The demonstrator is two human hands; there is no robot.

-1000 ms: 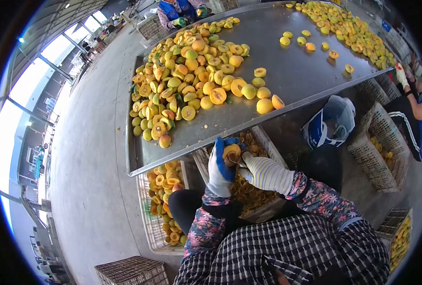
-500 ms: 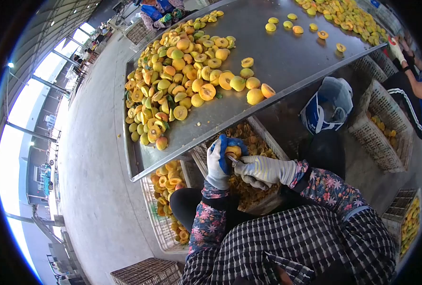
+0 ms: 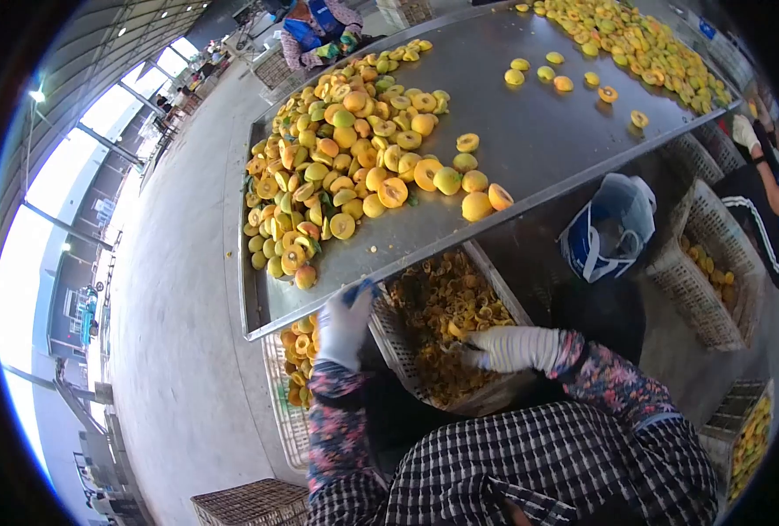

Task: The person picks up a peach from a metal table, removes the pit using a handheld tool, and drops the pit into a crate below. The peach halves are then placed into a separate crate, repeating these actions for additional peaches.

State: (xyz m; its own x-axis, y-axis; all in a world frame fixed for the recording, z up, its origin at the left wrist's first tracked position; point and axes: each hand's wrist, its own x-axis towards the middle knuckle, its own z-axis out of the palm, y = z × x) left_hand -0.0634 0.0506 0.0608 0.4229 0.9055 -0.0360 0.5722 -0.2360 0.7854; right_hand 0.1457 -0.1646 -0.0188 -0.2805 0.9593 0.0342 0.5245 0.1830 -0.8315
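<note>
Gloved in white and blue, my left hand (image 3: 347, 323) is at the near edge of the metal table (image 3: 486, 114), above the crate of fruit halves (image 3: 298, 355); its fingers are blurred and what they hold, if anything, cannot be made out. My right hand (image 3: 505, 349), in a striped glove, is over the crate of orange scraps (image 3: 455, 302). Its fingers are curled together and point left, but any item in them is too small to name. A large heap of halved yellow-orange fruit (image 3: 346, 158) lies on the table beyond my hands.
A blue and white bucket (image 3: 607, 230) stands right of the scrap crate. Further right are a crate with some fruit (image 3: 709, 263) and a co-worker's gloved hand (image 3: 745, 131). Another co-worker (image 3: 319, 31) is at the table's far side. A second fruit heap (image 3: 639, 44) lies far right.
My hands have moved apart. The left one went left, away from the fruit half that both were at; the right one moved slightly down. The view has shifted a little.
</note>
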